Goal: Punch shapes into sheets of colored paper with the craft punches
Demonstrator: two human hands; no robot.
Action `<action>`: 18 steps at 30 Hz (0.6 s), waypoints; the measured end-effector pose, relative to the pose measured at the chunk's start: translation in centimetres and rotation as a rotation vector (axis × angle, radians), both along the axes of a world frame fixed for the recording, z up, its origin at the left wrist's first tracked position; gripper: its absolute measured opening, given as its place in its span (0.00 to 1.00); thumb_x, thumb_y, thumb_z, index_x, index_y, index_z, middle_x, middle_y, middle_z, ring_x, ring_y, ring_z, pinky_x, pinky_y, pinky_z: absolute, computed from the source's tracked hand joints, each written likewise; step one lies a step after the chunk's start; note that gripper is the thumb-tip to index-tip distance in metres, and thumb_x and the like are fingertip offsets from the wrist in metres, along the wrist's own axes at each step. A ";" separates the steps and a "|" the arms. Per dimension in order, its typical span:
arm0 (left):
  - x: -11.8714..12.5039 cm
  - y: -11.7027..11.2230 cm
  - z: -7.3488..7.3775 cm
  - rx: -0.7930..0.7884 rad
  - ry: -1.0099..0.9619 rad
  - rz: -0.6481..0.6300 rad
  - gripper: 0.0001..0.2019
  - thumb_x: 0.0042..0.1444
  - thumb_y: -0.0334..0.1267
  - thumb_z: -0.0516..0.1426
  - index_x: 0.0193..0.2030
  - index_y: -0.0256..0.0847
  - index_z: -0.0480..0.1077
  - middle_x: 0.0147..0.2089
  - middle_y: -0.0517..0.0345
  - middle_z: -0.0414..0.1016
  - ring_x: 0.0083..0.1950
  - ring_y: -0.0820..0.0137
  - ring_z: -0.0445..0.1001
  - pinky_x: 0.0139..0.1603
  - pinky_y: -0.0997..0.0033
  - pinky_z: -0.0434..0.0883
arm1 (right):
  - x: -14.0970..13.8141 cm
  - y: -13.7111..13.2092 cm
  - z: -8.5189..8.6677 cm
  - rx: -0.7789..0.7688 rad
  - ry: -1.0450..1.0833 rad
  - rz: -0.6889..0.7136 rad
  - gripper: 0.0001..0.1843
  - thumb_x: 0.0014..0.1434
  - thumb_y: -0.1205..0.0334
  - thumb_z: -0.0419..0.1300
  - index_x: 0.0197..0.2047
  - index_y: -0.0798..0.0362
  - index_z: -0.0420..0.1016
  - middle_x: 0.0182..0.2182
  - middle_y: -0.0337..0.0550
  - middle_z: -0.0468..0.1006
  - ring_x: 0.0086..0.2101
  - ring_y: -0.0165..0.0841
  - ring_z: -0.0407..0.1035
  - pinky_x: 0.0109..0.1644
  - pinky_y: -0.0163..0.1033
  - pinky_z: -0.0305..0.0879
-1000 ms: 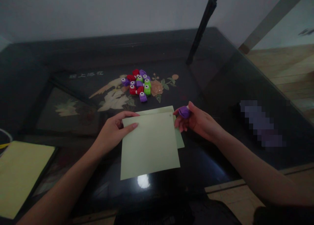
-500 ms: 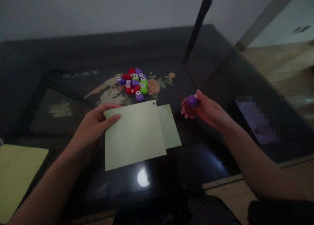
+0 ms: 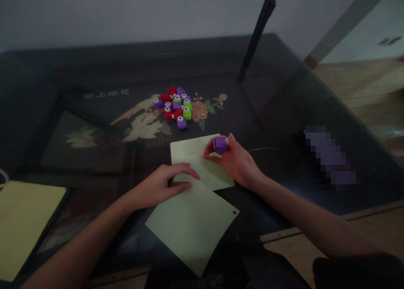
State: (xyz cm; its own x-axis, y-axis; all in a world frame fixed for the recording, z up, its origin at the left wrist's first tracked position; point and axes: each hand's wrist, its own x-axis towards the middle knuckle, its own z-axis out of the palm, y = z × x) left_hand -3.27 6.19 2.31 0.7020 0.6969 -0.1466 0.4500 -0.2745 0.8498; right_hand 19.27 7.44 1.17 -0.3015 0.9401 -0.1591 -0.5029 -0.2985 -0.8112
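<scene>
My left hand (image 3: pixel 166 184) pinches one corner of a pale green square sheet of paper (image 3: pixel 195 226), thumb on top. This sheet is turned like a diamond and hangs toward me, with a small dark star-shaped hole near its right corner. Behind it, a second pale sheet (image 3: pixel 189 150) lies on the dark table, partly covered by both hands. Over that sheet's right side, my right hand (image 3: pixel 238 163) has its fingers curled round a purple craft punch (image 3: pixel 220 144) with a white part near the thumb.
A cluster of red, purple and green craft punches (image 3: pixel 176 107) sits farther back on the glossy table (image 3: pixel 94 70). Yellow paper (image 3: pixel 28 221) lies at the left edge. A black post (image 3: pixel 257 36) rises at the back right, and a blurred-out flat object (image 3: pixel 330 154) lies right.
My left hand has drawn the starred sheet toward me and turned it, uncovering more of the sheet beneath. My right hand, still holding the purple punch, has moved left over that lower sheet.
</scene>
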 end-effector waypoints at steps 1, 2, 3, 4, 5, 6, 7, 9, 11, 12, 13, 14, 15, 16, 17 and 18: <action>0.0 0.0 0.0 0.004 0.008 -0.006 0.10 0.61 0.36 0.55 0.48 0.45 0.72 0.47 0.59 0.78 0.50 0.64 0.76 0.39 0.73 0.69 | -0.2 -0.1 -0.2 0.008 -0.003 -0.015 0.22 0.57 0.39 0.58 0.33 0.51 0.76 0.33 0.41 0.74 0.37 0.34 0.69 0.51 0.46 0.65; 0.0 0.1 0.0 0.007 0.013 -0.010 0.09 0.61 0.36 0.55 0.48 0.45 0.72 0.46 0.59 0.78 0.50 0.64 0.76 0.37 0.74 0.68 | -0.2 -0.1 -0.3 0.013 -0.006 -0.039 0.22 0.56 0.39 0.59 0.33 0.50 0.76 0.33 0.41 0.75 0.37 0.34 0.69 0.51 0.46 0.66; 0.0 0.1 0.0 0.012 0.016 -0.012 0.09 0.61 0.36 0.55 0.47 0.45 0.72 0.45 0.59 0.78 0.50 0.63 0.76 0.37 0.74 0.68 | -0.2 -0.2 -0.5 0.016 -0.011 -0.072 0.21 0.55 0.39 0.59 0.33 0.50 0.76 0.33 0.40 0.75 0.38 0.34 0.69 0.50 0.45 0.66; 0.0 0.1 0.0 0.015 0.016 -0.015 0.09 0.61 0.36 0.55 0.47 0.44 0.72 0.45 0.59 0.78 0.50 0.63 0.76 0.36 0.74 0.67 | -0.1 -0.2 -0.6 0.014 -0.020 -0.107 0.21 0.55 0.39 0.59 0.33 0.50 0.76 0.34 0.40 0.75 0.38 0.34 0.69 0.50 0.45 0.66; 0.1 0.2 0.0 0.017 0.012 -0.017 0.09 0.61 0.36 0.55 0.47 0.44 0.72 0.45 0.59 0.78 0.50 0.63 0.76 0.36 0.74 0.67 | 0.1 -0.2 -0.6 0.008 -0.032 -0.144 0.21 0.55 0.40 0.59 0.33 0.50 0.75 0.34 0.40 0.75 0.38 0.34 0.69 0.51 0.46 0.66; 0.1 0.2 0.0 0.015 0.009 -0.017 0.09 0.61 0.35 0.55 0.47 0.44 0.72 0.45 0.59 0.78 0.51 0.64 0.75 0.36 0.74 0.67 | 0.4 -0.2 -0.7 0.000 -0.048 -0.182 0.20 0.56 0.40 0.59 0.32 0.50 0.75 0.33 0.40 0.74 0.38 0.34 0.69 0.51 0.46 0.66; 0.1 0.2 -0.1 0.012 0.008 -0.016 0.09 0.61 0.35 0.55 0.47 0.45 0.72 0.46 0.59 0.78 0.51 0.64 0.75 0.36 0.75 0.67 | 0.7 -0.2 -0.7 -0.009 -0.066 -0.218 0.20 0.56 0.40 0.58 0.32 0.50 0.75 0.33 0.40 0.74 0.38 0.34 0.69 0.52 0.46 0.66; 0.0 0.3 -0.1 0.001 0.008 -0.007 0.09 0.61 0.35 0.55 0.47 0.45 0.72 0.48 0.60 0.78 0.52 0.64 0.75 0.38 0.74 0.68 | 1.5 -0.1 -0.7 -0.024 -0.097 -0.279 0.20 0.57 0.41 0.58 0.32 0.50 0.74 0.33 0.40 0.74 0.37 0.33 0.70 0.55 0.46 0.65; -0.1 0.3 -0.2 -0.006 0.001 0.004 0.09 0.61 0.35 0.55 0.47 0.46 0.72 0.49 0.60 0.77 0.54 0.64 0.74 0.44 0.72 0.69 | 2.1 -0.1 -0.7 -0.034 -0.111 -0.329 0.20 0.58 0.42 0.58 0.31 0.50 0.74 0.33 0.40 0.74 0.37 0.33 0.70 0.56 0.45 0.64; -0.1 0.4 -0.3 -0.008 -0.005 0.007 0.09 0.61 0.35 0.55 0.47 0.46 0.72 0.49 0.61 0.77 0.54 0.64 0.74 0.47 0.71 0.68 | 2.5 -0.1 -0.7 -0.034 -0.117 -0.346 0.19 0.58 0.42 0.57 0.31 0.50 0.74 0.33 0.40 0.74 0.37 0.33 0.70 0.57 0.46 0.64; -0.2 0.4 -0.3 -0.008 -0.012 0.007 0.09 0.61 0.35 0.55 0.47 0.46 0.72 0.49 0.61 0.77 0.54 0.65 0.74 0.49 0.70 0.68 | 2.7 -0.1 -0.7 -0.033 -0.124 -0.359 0.19 0.59 0.43 0.57 0.31 0.50 0.74 0.33 0.40 0.74 0.37 0.32 0.70 0.57 0.46 0.64; -0.2 0.4 -0.4 -0.009 -0.018 0.004 0.09 0.61 0.35 0.56 0.48 0.46 0.71 0.49 0.61 0.77 0.55 0.65 0.73 0.51 0.69 0.67 | 3.0 -0.1 -0.6 -0.031 -0.133 -0.369 0.18 0.59 0.43 0.57 0.30 0.50 0.74 0.33 0.40 0.74 0.37 0.32 0.70 0.57 0.46 0.64; -0.3 0.4 -0.4 -0.008 -0.024 0.003 0.09 0.61 0.35 0.56 0.48 0.46 0.71 0.49 0.61 0.77 0.55 0.65 0.73 0.52 0.69 0.67 | 3.3 -0.2 -0.6 -0.031 -0.145 -0.377 0.18 0.60 0.44 0.56 0.30 0.49 0.73 0.33 0.40 0.74 0.37 0.32 0.70 0.57 0.47 0.64; -0.3 0.4 -0.5 -0.009 -0.028 0.001 0.09 0.61 0.35 0.56 0.47 0.46 0.71 0.49 0.61 0.77 0.55 0.65 0.73 0.53 0.68 0.67 | 3.5 -0.2 -0.4 -0.033 -0.158 -0.384 0.19 0.60 0.44 0.56 0.29 0.49 0.73 0.32 0.40 0.73 0.37 0.33 0.70 0.57 0.47 0.64; -0.3 0.4 -0.5 -0.011 -0.032 0.001 0.09 0.61 0.35 0.56 0.47 0.46 0.71 0.50 0.61 0.77 0.55 0.65 0.73 0.53 0.68 0.67 | 3.8 -0.3 -0.3 -0.039 -0.171 -0.387 0.19 0.60 0.44 0.56 0.29 0.49 0.74 0.32 0.40 0.73 0.37 0.33 0.70 0.56 0.46 0.65; -0.3 0.4 -0.6 -0.013 -0.035 0.003 0.09 0.61 0.35 0.56 0.47 0.46 0.71 0.50 0.60 0.77 0.56 0.65 0.73 0.54 0.68 0.67 | 4.1 -0.3 -0.2 -0.048 -0.184 -0.389 0.19 0.60 0.43 0.56 0.30 0.50 0.74 0.32 0.40 0.73 0.38 0.33 0.70 0.54 0.45 0.67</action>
